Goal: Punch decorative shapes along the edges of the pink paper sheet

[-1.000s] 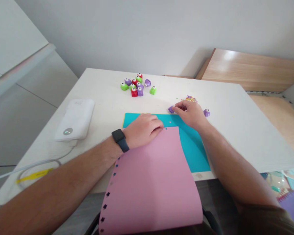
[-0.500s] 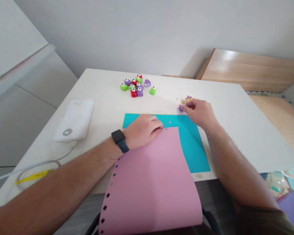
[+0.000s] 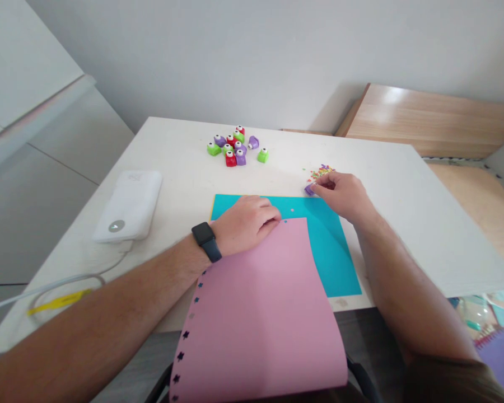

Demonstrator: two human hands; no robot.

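- The right hand (image 3: 345, 195) has its thumb and fingers drawn narrow around a small purple punch (image 3: 309, 190), which pokes out to the left of the fingertips, just beyond the far edge of the teal sheet (image 3: 338, 263).
- The left hand (image 3: 244, 226) lies palm down with its fingers curled together at the far edge of the pink sheet (image 3: 269, 319); whether they pinch the paper or only press on it, I cannot tell.
- From the left fingers the pink sheet runs back toward the person, over the teal sheet and past the near edge of the table (image 3: 407, 224).
- A row of dark cut-out shapes (image 3: 185, 335) follows the pink sheet's left edge, nearer the person than the left fingers; one small blue-looking hole (image 3: 285, 221) sits just right of those fingers.
- A tiny pink piece (image 3: 292, 210) rests on the teal sheet, between the two hands' fingers.
- Just beyond the right fingers is a scatter of colourful paper bits (image 3: 321, 170).
- Farther off, beyond the left fingers, stands a cluster of red, green and purple punches (image 3: 231, 159), with a single green punch (image 3: 262, 156) to its right.
- Well left of the left fingers lies a white power bank (image 3: 130, 204) with a cable (image 3: 78, 277); a dark watch (image 3: 205, 240) circles the left wrist.
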